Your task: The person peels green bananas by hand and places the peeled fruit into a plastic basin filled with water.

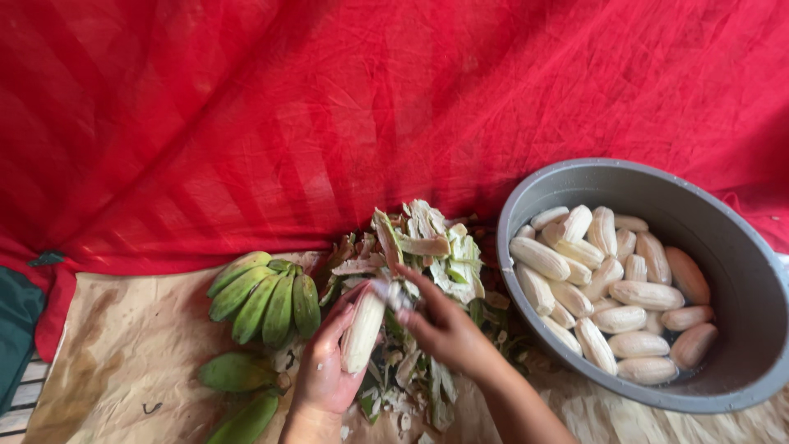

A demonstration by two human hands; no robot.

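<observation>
My left hand (pixel 325 370) grips a pale, mostly peeled banana (pixel 362 330), held upright over a heap of green and white peels (pixel 423 247). My right hand (pixel 448 329) pinches something small and blurred at the banana's top end; whether it is a strip of peel or a blade I cannot tell. A hand of unpeeled green bananas (pixel 267 300) lies just left of my left hand. Two loose green bananas (pixel 238 372) rest below it.
A grey round basin (pixel 731 247) at the right holds several peeled pale bananas in a little water. Brown paper (pixel 123 353) covers the surface under the fruit. A red cloth (pixel 370 107) hangs behind. A dark green fabric (pixel 15 321) is at the far left.
</observation>
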